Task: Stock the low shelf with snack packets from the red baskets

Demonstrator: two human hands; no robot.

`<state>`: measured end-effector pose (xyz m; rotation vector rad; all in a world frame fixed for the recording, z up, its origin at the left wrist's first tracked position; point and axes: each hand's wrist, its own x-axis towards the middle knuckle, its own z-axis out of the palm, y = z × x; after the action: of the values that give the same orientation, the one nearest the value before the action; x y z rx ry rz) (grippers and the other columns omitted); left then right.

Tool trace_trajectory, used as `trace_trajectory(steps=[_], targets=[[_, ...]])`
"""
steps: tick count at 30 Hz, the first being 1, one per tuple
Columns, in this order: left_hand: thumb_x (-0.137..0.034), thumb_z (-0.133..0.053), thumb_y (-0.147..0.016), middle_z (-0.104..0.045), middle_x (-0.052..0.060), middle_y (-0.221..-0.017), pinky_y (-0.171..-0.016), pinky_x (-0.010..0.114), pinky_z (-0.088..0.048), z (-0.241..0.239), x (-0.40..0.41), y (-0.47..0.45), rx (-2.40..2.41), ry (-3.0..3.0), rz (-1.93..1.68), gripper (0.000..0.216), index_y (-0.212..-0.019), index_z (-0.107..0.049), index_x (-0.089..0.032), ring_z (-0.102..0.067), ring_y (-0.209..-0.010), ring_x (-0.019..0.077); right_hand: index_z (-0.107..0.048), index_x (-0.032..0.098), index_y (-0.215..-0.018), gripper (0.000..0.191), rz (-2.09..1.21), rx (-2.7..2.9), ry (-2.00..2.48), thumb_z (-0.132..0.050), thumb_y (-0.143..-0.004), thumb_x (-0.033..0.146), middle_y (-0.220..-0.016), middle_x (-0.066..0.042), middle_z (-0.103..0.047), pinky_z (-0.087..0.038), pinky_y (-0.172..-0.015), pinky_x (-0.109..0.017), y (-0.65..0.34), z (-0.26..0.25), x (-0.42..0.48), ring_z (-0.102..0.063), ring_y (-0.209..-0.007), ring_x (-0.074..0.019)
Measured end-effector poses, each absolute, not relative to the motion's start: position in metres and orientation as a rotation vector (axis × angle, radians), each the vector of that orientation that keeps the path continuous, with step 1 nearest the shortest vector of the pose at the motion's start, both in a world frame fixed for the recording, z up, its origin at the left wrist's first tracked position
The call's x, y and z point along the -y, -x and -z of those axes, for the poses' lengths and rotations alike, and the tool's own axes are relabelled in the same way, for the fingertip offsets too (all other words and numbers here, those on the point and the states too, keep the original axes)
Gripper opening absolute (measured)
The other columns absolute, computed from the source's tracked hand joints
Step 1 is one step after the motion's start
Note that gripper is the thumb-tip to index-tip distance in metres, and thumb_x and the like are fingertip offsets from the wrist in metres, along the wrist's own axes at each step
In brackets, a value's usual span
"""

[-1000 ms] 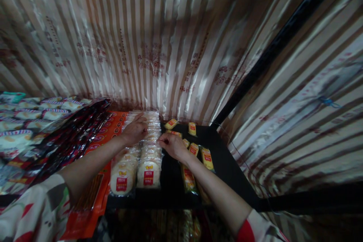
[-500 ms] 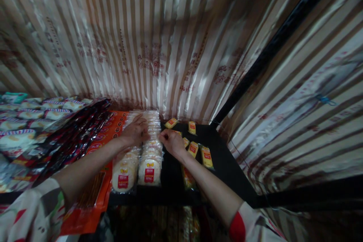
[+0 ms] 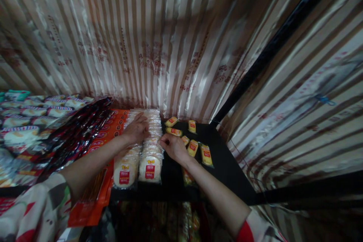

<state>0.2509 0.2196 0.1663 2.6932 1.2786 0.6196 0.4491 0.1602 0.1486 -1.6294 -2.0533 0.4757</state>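
Observation:
Two rows of overlapping, clear-wrapped round rice crackers with red labels lie on a black shelf: a left row (image 3: pixel 124 172) and a right row (image 3: pixel 150 168). My left hand (image 3: pixel 135 130) rests across the upper part of the rows, its fingers stretched out and partly spread. From the other side, my right hand (image 3: pixel 175 147) pinches with thumb and forefinger at the wrapper edge of a rice cracker packet (image 3: pixel 154 141) in the right row. Small yellow snack packets (image 3: pixel 206 155) are scattered to the right of that hand, one partly under the wrist.
Orange snack bags (image 3: pixel 90 211) lie left of the crackers, overhanging the front edge. Beside them are dark shiny packets (image 3: pixel 85 132) and white packets (image 3: pixel 21 136). A black post (image 3: pixel 255 60) rises at the shelf's (image 3: pixel 227 170) back right corner, before a striped sheet (image 3: pixel 153 26).
My right hand has moved slightly down along the right row, uncovering a yellow packet behind it. My left hand stays nearly in place. The view has shifted a little.

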Motion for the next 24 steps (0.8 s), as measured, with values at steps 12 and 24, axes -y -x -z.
trace_trajectory(steps=[12,24], targets=[[-0.042,-0.066,-0.065,-0.046,0.008,-0.131,-0.109,0.046,-0.025,-0.169,-0.206,-0.246,-1.384,-2.669,-0.401,0.030,-0.084,-0.062,-0.019,-0.014,-0.136,0.0288,-0.060,0.020,-0.076,0.018,-0.434,1.905,1.709,-0.050,-0.083,0.033,-0.070,0.000,-0.062,-0.037,-0.059,-0.021,-0.445,-0.149,-0.158,-0.056,-0.063,-0.0121],[-0.039,-0.065,-0.067,-0.046,0.011,-0.131,-0.109,0.045,-0.025,-0.169,-0.204,-0.249,-1.442,-2.629,-0.379,0.029,-0.086,-0.062,-0.016,-0.016,-0.135,0.0296,-0.065,0.022,-0.076,0.015,-0.574,2.030,1.669,-0.054,-0.081,0.032,-0.070,0.002,-0.067,-0.036,-0.057,-0.021,-0.458,-0.144,-0.131,-0.060,-0.064,-0.0128]])
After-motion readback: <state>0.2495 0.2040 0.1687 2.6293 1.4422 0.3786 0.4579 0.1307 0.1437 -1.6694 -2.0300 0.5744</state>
